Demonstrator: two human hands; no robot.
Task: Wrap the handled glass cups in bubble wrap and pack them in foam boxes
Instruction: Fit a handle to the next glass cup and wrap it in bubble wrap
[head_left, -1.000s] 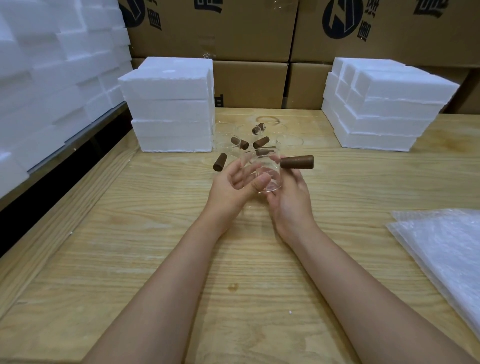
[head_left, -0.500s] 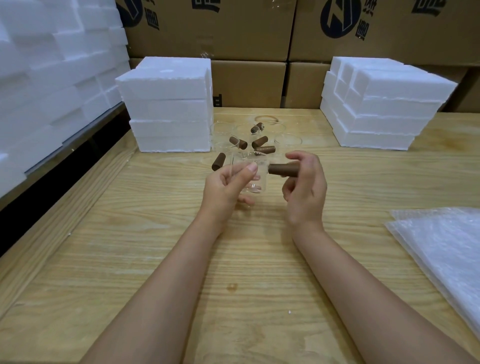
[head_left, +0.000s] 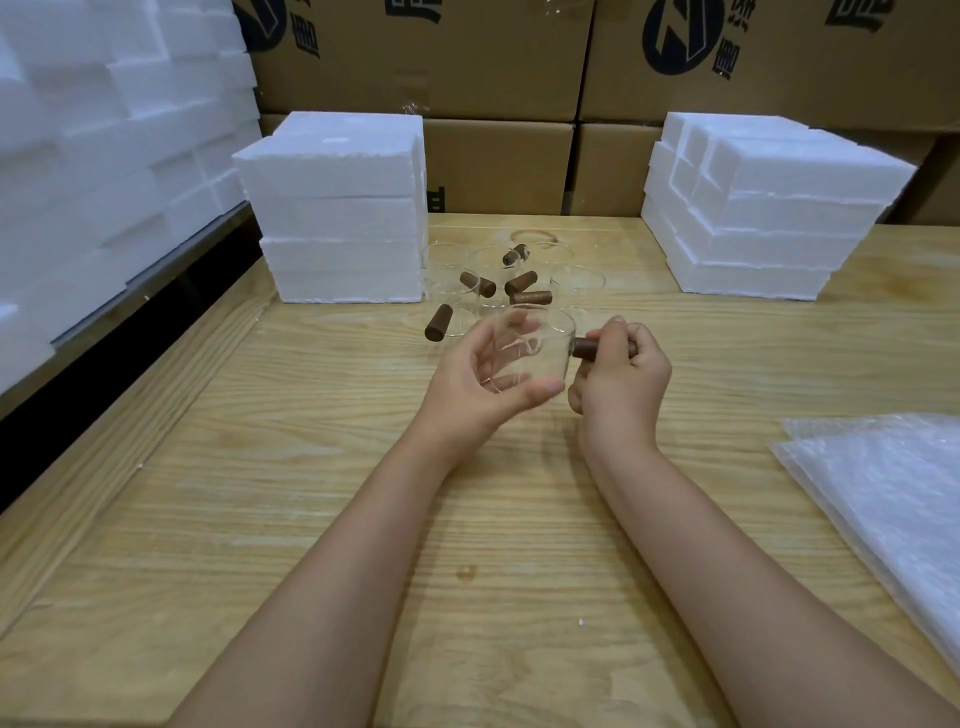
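Fingers (head_left: 621, 332) of the right hand (head_left: 623, 379) have closed round the brown handle (head_left: 583, 347), only pinched half a second ago. The left hand (head_left: 480, 382) curls round the glass cup (head_left: 540, 353), held above the bench (head_left: 311, 467). Securely gripped, it seems ready for the bubble wrap (head_left: 893, 493) lying to the right.

Bare, slim left forearm (head_left: 337, 571) and right forearm (head_left: 727, 561) end in a bare left hand (head_left: 480, 382) and right hand (head_left: 626, 384) with short nails
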